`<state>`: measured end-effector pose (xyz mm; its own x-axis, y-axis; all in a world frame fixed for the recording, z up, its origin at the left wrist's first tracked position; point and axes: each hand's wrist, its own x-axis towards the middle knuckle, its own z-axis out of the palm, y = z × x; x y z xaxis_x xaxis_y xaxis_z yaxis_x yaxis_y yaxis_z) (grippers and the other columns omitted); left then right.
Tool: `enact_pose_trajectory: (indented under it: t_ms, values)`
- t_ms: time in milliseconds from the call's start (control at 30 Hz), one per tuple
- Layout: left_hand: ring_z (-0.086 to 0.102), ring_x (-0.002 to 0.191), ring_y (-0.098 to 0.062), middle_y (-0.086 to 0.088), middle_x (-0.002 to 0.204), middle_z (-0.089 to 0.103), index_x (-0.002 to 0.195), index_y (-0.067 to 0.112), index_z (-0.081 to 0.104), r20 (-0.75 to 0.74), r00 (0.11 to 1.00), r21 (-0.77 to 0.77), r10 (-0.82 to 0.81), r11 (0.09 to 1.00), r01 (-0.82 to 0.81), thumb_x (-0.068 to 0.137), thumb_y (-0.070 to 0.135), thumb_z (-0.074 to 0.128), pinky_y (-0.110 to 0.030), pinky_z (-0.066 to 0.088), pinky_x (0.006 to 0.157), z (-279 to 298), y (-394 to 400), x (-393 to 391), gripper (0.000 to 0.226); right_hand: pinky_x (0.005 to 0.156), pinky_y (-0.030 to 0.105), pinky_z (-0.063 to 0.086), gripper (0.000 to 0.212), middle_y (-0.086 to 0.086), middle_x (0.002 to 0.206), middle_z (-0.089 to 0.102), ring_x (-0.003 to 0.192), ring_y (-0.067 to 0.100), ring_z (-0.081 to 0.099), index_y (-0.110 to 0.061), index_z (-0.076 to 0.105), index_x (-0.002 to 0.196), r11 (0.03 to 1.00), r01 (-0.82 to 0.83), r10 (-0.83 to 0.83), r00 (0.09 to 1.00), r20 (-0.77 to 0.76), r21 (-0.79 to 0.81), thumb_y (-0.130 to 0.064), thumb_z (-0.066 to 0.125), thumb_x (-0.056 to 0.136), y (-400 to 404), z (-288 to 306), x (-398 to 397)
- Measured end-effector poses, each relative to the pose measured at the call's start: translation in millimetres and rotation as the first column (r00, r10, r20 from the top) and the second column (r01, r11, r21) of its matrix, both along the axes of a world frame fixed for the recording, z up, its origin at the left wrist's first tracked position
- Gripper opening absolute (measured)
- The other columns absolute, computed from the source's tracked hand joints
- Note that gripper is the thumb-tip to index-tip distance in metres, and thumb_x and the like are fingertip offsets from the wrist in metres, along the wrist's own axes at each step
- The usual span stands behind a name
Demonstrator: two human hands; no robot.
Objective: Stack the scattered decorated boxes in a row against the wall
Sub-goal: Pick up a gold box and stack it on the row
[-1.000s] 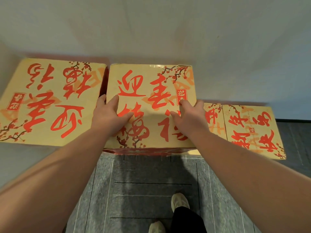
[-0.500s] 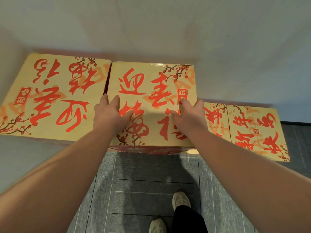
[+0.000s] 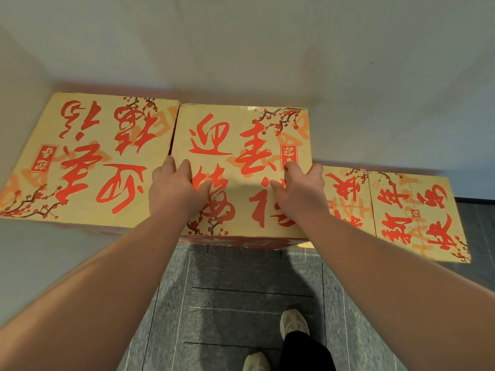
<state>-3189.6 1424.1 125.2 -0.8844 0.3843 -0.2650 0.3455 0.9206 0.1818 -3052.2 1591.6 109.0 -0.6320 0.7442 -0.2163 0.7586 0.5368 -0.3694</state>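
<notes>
White wall (image 3: 267, 49) fills the far side, grey carpet-tile floor (image 3: 241, 303) near. Left box (image 3: 88, 162), yellow with red calligraphy, sits in the corner against the wall, top face upside down to the viewer. Middle box (image 3: 241, 145) just beside it at about the same height, its far edge at the wall. Lower box (image 3: 415, 218) on the right, also along the wall, partly hidden behind the middle one. Left hand (image 3: 174, 191) lies flat on the middle box's top, fingers straight and slightly spread. Right hand (image 3: 300, 191) likewise, palm down on the same top. Two light shoes (image 3: 293, 324) on the floor below.
</notes>
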Motion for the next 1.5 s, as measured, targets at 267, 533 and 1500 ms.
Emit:
enact_pose_trajectory:
  t_ms: [267,533,1500]
  values:
    - [0.028,0.137,-0.031,-0.009,0.151,0.029,0.137,0.021,0.039,-0.009,0.999,-0.021,-0.048,0.999,0.048,0.087,0.063,0.045,-0.05,0.038,0.105,-4.8,-2.1,-2.7,0.065,0.1,0.043,0.048,0.057,0.006,0.145,0.027,0.131,0.026,0.038,-0.033,0.035,0.139,0.991,0.07,-0.063,0.996,0.068,-0.116,-0.054,0.052,0.089,-0.1,4.2,-10.1]
    - [0.025,0.139,-0.031,-0.008,0.153,0.025,0.137,0.022,0.038,-0.007,0.999,-0.026,-0.053,0.998,0.053,0.087,0.063,0.045,-0.05,0.037,0.107,-3.0,-8.1,-3.2,0.065,0.102,0.044,0.046,0.057,0.006,0.149,0.021,0.136,0.027,0.032,-0.032,0.033,0.141,0.988,0.078,-0.067,0.994,0.087,-0.136,-0.053,0.051,0.09,-3.6,6.2,-10.6]
    - [0.019,0.142,-0.032,-0.014,0.155,0.022,0.149,0.018,0.027,-0.049,0.996,0.113,-0.077,0.99,0.082,0.097,0.05,0.036,-0.046,0.021,0.115,10.1,-26.0,55.2,0.062,0.116,0.048,0.026,0.05,0.004,0.157,0.022,0.144,0.028,0.023,-0.028,0.037,0.145,0.971,-0.24,0.24,0.971,0.014,-0.002,-0.048,0.038,0.098,-37.7,27.0,39.5]
